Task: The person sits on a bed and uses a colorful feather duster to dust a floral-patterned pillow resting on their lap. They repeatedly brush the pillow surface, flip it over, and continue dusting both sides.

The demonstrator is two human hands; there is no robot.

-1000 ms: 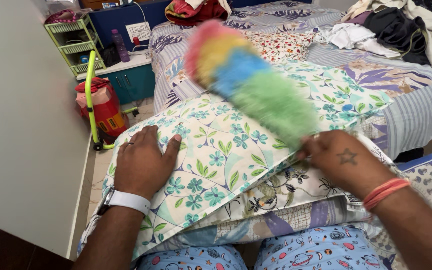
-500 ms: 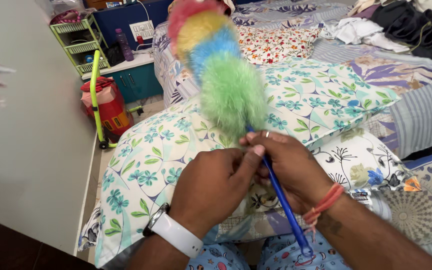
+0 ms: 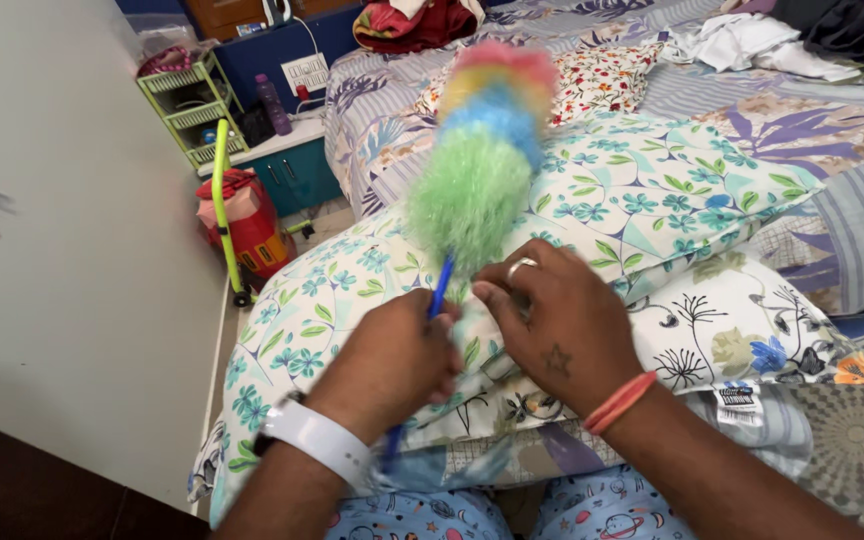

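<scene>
While a green plastic shelf rack (image 3: 184, 105) with small items on its tiers stands by the white wall (image 3: 72, 250) at upper left, a red bag on a lime-green trolley frame (image 3: 227, 225) sits on the floor just below it, beside a teal cabinet (image 3: 297, 172) topped by a purple bottle (image 3: 270, 103). Clothes (image 3: 762, 40) lie piled on the bed (image 3: 852, 220) at upper right. Stacked pillows fill the lap; the top floral pillow (image 3: 612, 195) lies under the duster. Left hand (image 3: 392, 360), white band on the wrist, is closed around the blue handle (image 3: 440, 288) of the rainbow feather duster (image 3: 482, 160), whose fluffy head tilts up and away over the pillow. Right hand (image 3: 562, 320), ring and orange thread on it, rests fingers curled on the pillow just beside the handle; contact with the handle unclear.
</scene>
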